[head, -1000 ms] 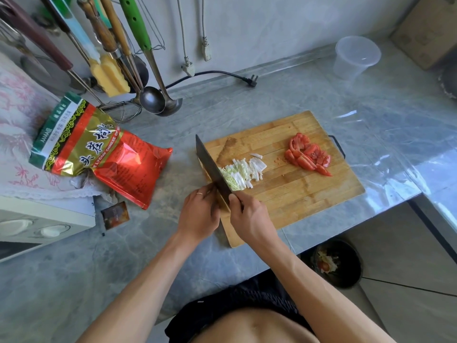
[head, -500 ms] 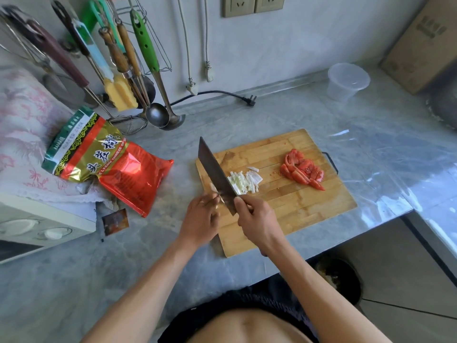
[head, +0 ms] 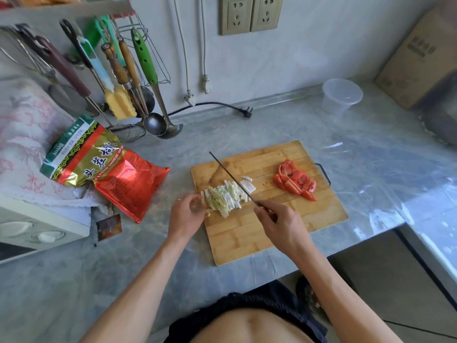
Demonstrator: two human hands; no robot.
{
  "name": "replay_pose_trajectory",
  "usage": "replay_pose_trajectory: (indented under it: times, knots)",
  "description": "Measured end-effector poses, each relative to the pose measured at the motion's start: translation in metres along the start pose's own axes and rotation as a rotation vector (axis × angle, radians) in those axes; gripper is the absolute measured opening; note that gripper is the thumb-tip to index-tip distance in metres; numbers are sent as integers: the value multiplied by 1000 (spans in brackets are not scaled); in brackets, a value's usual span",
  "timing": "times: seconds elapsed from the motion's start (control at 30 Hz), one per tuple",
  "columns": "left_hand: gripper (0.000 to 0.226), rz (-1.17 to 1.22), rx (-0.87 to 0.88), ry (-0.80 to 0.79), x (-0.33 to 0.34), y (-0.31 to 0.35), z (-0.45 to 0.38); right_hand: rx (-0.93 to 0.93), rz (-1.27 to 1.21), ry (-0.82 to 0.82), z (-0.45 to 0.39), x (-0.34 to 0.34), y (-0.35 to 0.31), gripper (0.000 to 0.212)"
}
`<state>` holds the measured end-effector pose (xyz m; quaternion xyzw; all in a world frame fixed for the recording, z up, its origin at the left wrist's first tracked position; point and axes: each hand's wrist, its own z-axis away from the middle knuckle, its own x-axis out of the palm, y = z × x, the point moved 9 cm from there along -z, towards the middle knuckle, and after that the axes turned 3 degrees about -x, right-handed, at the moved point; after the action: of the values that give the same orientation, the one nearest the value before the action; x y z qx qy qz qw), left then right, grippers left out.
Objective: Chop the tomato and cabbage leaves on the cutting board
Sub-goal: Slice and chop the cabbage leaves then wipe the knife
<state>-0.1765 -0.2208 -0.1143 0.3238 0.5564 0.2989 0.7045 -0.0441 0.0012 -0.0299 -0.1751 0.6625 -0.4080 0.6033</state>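
In the head view we see a wooden cutting board (head: pixel 267 233) lying on the grey marbled desk (head: pixel 247 127). Chopped cabbage leaves (head: pixel 223 198) sit in a pale green and white heap near the board's left edge, and a pile of red tomato pieces (head: pixel 295 181) lies toward its right side, well apart from the cabbage. Our right hand (head: pixel 279 224) curls its fingers round the handle of a knife (head: pixel 232 178), whose blade stands edge-on over the right side of the cabbage heap. Our left hand (head: pixel 185 216) rests at the board's left edge with its fingers bent loosely beside the cabbage; we cannot tell whether they pinch any of it. At the back right of the desk stands a clear plastic tub (head: pixel 341 96) with nothing visible inside. A red and gold foil packet (head: pixel 108 169) lies left of the board. Ladles and spatulas (head: pixel 138 78) hang against the wall.
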Motion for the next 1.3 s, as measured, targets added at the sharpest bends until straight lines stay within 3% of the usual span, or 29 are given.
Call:
replay_pose_trajectory:
  times: [0.1, 0.2, 0.3, 0.4, 0.47, 0.53, 0.6, 0.7, 0.77, 0.87, 0.93, 1.03, 1.2, 1.3]
  knots:
    - [32, -108, 22, -16, 12, 7, -8, -68, 118, -8, -1, -7, 1, 24]
    - [30, -142, 118, -50, 29, 25, -4, -135, 190, -12, -4, -12, 2, 22]
    - [22, 52, -30, -39, 30, 21, 2, -180, 216, -29, -6, -15, 9, 21]
    - [17, 170, -156, 102, 8, 5, 13, -238, 261, -35, -8, -21, 18, 22]
    - [20, 7, 79, 281, -20, 30, 25, -325, 328, -11, -11, -26, 18, 25]
    - [25, -124, 392, 336, -27, 73, 40, -428, 426, 6, -13, -26, 15, 31]
    - [31, -208, 556, 206, -6, 110, 48, -495, 485, 3, -17, -23, 12, 37]
    - [44, -358, 627, -90, 52, 138, 48, -570, 517, -13, -19, -20, 10, 43]
    - [52, -436, 570, -127, 68, 136, 36, -588, 520, -17, -18, -23, 12, 44]
    - [45, -341, 319, 45, 34, 113, 4, -518, 518, 8, -15, -35, 25, 42]
    - [40, -325, 297, 144, 15, 106, -1, -439, 477, 42, -16, -46, 39, 37]
    - [39, -274, 270, 117, 16, 92, 4, -294, 300, 56, -22, -55, 52, 27]
    - [49, -137, 1, 111, 43, 47, 19, -156, -28, 58, -41, -50, 38, 30]
    - [50, -58, -105, 170, 58, 31, 25, -66, -45, 42, -57, -33, 34, 24]
